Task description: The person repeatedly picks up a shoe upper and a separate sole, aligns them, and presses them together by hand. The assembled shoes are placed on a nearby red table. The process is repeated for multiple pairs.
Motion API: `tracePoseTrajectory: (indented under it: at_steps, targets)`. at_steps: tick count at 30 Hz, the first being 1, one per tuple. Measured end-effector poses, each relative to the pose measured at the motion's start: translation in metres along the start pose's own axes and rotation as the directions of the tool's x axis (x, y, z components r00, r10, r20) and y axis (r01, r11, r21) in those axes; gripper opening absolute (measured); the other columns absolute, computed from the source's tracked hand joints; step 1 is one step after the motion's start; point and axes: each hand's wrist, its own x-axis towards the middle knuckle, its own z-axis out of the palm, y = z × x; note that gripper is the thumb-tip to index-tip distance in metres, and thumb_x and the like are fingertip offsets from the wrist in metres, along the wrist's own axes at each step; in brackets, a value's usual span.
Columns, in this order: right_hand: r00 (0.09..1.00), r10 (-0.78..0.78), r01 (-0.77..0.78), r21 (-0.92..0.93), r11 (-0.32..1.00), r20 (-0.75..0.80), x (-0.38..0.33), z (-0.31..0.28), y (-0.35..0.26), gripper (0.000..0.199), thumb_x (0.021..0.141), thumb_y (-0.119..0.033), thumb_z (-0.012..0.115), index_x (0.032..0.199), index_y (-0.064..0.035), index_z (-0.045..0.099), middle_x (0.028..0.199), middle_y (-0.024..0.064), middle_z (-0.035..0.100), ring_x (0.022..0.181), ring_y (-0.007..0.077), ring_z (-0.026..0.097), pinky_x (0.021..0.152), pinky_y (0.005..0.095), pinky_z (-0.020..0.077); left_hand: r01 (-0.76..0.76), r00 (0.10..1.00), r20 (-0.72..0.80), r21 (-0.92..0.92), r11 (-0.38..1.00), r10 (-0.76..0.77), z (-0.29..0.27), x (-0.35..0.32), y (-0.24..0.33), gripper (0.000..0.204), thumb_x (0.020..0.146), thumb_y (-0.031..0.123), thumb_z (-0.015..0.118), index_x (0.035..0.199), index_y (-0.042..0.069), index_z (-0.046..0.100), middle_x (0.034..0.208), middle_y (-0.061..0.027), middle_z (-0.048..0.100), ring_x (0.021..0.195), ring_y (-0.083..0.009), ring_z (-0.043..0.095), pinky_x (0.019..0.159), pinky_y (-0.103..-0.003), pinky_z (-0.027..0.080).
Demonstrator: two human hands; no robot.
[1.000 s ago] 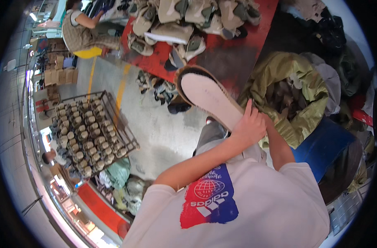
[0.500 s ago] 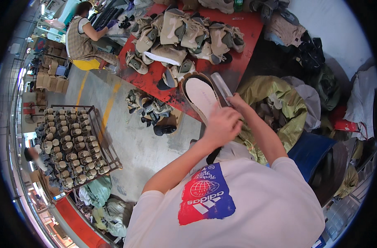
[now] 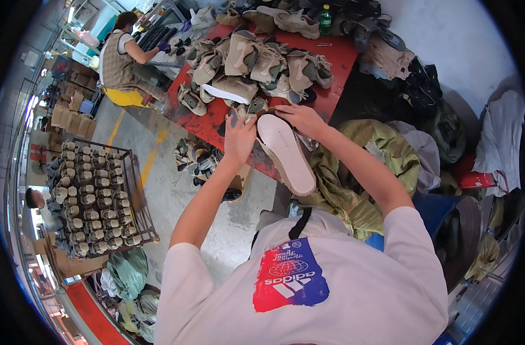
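Observation:
A tan shoe upper [image 3: 285, 152] is held sole side up in front of me, its pale flat bottom facing me. My left hand [image 3: 240, 137] is closed on the left edge of its far end. Across from it, my right hand [image 3: 304, 119] grips the far right edge, fingers bent over the rim. Part of a grey metal tool shows beside the shoe, below my right wrist; most of it is hidden. Just beyond, a heap of tan and olive shoes [image 3: 239, 54] covers much of the red table [image 3: 346, 57], with one white-soled shoe [image 3: 231, 91] on its side.
A wheeled rack [image 3: 139, 195] of shoes stands left; more shoes lie below the table's left edge. A yellow-green sack [image 3: 383, 155] opens at my right, near a blue bin [image 3: 432, 210]. A green bottle [image 3: 326, 20] is at the back. A co-worker [image 3: 121, 63] sits far left.
My right hand has let go of the grey metal tool and taken the shoe upper's far edge. My left hand has moved left and forward onto it. The shoe has come nearer to me.

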Motion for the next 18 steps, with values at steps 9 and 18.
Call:
tracePoseTrajectory:
  at_steps: [9,18]
  targets:
    - [0.862,0.505,-0.489,0.351,0.799,0.051,-0.098,0.05,-0.035,0.019,0.077,-0.016,0.069,0.08,0.0023,0.064,0.083,0.0284,0.063,0.081,0.0492,0.063,0.069,0.0542,0.0513,0.517,0.855,0.275,-0.519,0.681,-0.44,0.047,-0.063,0.088,0.022,0.089,0.024,0.062,0.091,0.004,0.071,0.096,-0.0172,0.071,0.097,-0.0336,0.065,0.092,-0.049,0.041]
    - [0.69,0.723,-0.519,0.728,0.448,0.047,-0.131,0.104,-0.072,0.027,0.098,-0.021,0.055,0.097,0.0044,0.066,0.075,0.0192,0.061,0.075,0.0229,0.065,0.07,0.0405,0.0499,0.484,0.724,0.464,-0.869,-0.103,-0.51,0.063,-0.13,0.159,0.045,0.104,0.034,0.051,0.134,0.0,0.048,0.125,-0.0248,0.059,0.118,-0.0345,0.059,0.1,-0.045,0.046]
